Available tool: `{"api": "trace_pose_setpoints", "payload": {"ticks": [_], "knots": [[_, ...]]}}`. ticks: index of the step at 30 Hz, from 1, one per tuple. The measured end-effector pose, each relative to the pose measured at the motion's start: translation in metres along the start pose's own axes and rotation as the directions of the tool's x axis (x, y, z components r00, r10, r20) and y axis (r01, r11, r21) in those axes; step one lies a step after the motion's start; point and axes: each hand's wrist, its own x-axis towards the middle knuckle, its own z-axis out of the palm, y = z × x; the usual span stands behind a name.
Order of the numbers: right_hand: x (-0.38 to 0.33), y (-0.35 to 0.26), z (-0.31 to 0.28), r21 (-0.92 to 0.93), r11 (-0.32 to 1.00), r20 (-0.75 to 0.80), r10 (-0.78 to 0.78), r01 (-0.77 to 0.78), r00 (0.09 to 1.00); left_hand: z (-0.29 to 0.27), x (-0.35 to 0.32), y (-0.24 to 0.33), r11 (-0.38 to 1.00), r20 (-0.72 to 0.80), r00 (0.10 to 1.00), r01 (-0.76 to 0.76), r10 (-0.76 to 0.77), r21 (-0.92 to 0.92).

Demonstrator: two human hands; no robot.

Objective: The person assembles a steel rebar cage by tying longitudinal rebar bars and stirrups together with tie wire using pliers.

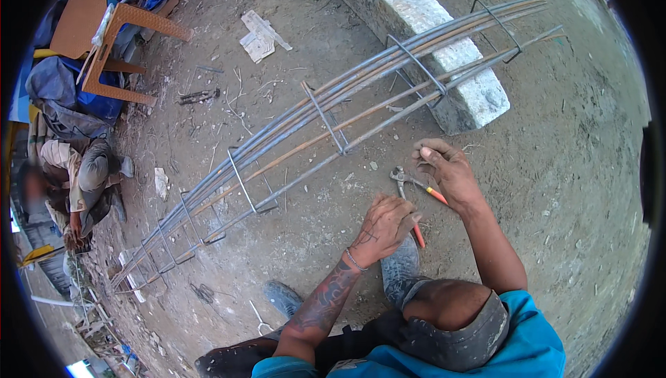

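Observation:
My left hand (385, 227) is held above my boot, its fingers curled together and pointing right. Whatever may be in it is hidden. To its upper right, my right hand (447, 172) is raised with thumb and fingers pinched; anything between them is too small to make out. Between and below both hands, pincers with red and yellow handles (435, 195) lie on the ground, partly covered by my left hand. Beyond them a long rebar cage (322, 114) of straight bars and square stirrups slants from lower left to upper right. Neither hand touches it.
A concrete block (479, 104) supports the cage's far right end. At the left are a brown plastic chair (104, 52), blue sheeting (104, 104) and a crouching person (87, 177). Wire scraps (208, 293) and another hand tool (199, 97) lie on the dirt.

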Motion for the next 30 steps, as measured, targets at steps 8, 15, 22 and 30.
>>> {"api": "trace_pose_setpoints", "payload": {"ticks": [8, 15, 22, 30], "knots": [[-0.008, 0.013, -0.018, 0.374, 0.926, 0.002, 0.043, -0.04, 0.999, -0.006, 0.0, 0.002, 0.925, -0.033, 0.973, 0.207, -0.23, -0.319], [-0.017, 0.009, -0.027, 0.324, 0.928, 0.125, 0.15, -0.183, 0.981, -0.036, 0.005, -0.01, 0.797, 0.218, 0.904, 0.428, -0.368, -0.427], [-0.026, 0.005, -0.021, 0.305, 0.94, 0.219, 0.088, -0.154, 0.972, -0.039, 0.034, 0.011, 0.856, 0.214, 0.922, 0.381, -0.323, -0.35], [-0.043, -0.011, -0.005, 0.105, 0.988, 0.196, 0.087, -0.109, 0.977, -0.041, 0.033, 0.014, 0.837, 0.277, 0.926, 0.355, -0.256, -0.417]]}}
